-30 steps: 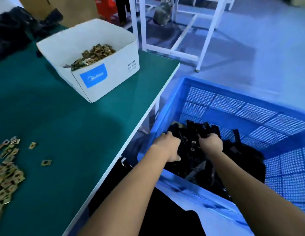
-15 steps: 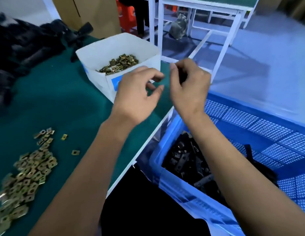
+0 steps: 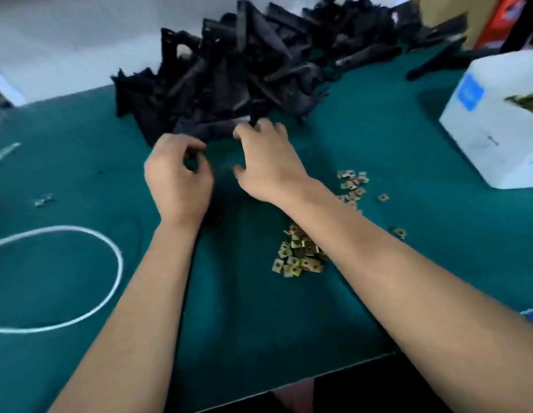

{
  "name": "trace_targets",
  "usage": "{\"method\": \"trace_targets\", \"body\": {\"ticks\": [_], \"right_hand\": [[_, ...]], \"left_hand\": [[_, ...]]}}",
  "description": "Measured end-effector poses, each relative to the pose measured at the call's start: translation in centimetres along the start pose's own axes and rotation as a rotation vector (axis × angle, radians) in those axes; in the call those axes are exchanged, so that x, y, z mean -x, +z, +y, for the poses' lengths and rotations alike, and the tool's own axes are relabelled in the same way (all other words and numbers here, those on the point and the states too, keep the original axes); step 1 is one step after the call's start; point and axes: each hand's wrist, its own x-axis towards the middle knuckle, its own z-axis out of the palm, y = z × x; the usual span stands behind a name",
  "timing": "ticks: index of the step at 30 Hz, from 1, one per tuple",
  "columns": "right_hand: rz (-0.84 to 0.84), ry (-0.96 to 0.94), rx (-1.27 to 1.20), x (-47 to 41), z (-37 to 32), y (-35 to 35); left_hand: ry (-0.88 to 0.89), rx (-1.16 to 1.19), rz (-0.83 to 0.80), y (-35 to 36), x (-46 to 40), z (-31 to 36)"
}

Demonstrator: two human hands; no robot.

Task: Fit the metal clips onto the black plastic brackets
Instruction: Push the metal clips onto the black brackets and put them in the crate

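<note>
Black plastic brackets (image 3: 244,70), angular and matte, are heaped at the far side of our green felt table (image 3: 259,323). Our right hand (image 3: 268,162) fingers the heap's near edge; whether it grips anything we cannot tell. Our left hand (image 3: 179,177) hangs loosely curled just beside it. Square brass-coloured metal clips (image 3: 298,257) lie scattered under our right forearm. A white cardboard box (image 3: 497,123) with a blurred blue label holds more.

Both hands moved from the crate to the bracket pile (image 3: 229,70).

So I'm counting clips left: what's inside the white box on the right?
The white box is cut off by the frame edge; through its open top only a corner of brass-coloured metal clips shows. How many lie beneath is hidden by its walls.
</note>
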Motion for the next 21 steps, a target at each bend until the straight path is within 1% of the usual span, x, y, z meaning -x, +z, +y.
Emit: {"method": "trace_targets", "body": {"ticks": [2, 3, 6, 8, 11, 13, 15, 16, 18, 19, 20, 21], "right_hand": [[0.034, -0.03, 0.123, -2.0, -1.9, 2.0], [0.059, -0.049, 0.185, -2.9, -2.6, 2.8], [0.046, -0.081, 0.283, -5.1, -3.5, 4.6], [0.03, -0.082, 0.307, -6.1, -3.8, 5.4], [0.143, -0.148, 0.38, -6.9, -3.8, 5.4], [0.171, -0.215, 0.35, -6.9, -3.4, 5.0], [0.182, -0.256, 0.242, -6.5, -2.8, 4.2], [0.201, -0.27, 0.17, -6.2, -2.5, 3.7], [0.287, -0.285, -0.005, -5.4, -2.0, 2.6], [0.326, -0.268, -0.138, -5.0, -1.8, 2.0], [0.331, -0.224, -0.328, -4.8, -1.7, 1.4], [0.286, -0.145, -0.554, -4.5, -1.8, 0.7]], "left_hand": [[-0.202, 0.06, 0.149, -0.9, -0.8, -1.8], [-0.261, 0.08, 0.197, -1.1, -1.1, -2.4], [-0.371, 0.139, 0.2, -1.2, -1.9, -3.1], [-0.418, 0.162, 0.192, -1.2, -2.0, -3.3], [-0.42, 0.157, 0.148, -1.1, -1.9, -3.1], [-0.41, 0.175, 0.148, -1.1, -1.9, -3.0], [-0.453, 0.273, 0.18, -0.9, -2.0, -2.9], [-0.509, 0.395, 0.207, -0.8, -2.1, -2.8], [-0.629, 0.725, 0.262, -0.9, -2.1, -2.2], [-0.677, 0.865, 0.265, -0.9, -2.1, -1.9], [-0.701, 0.944, 0.234, -1.0, -2.1, -1.7], [-0.697, 0.979, 0.171, -1.0, -2.1, -1.5]]}}
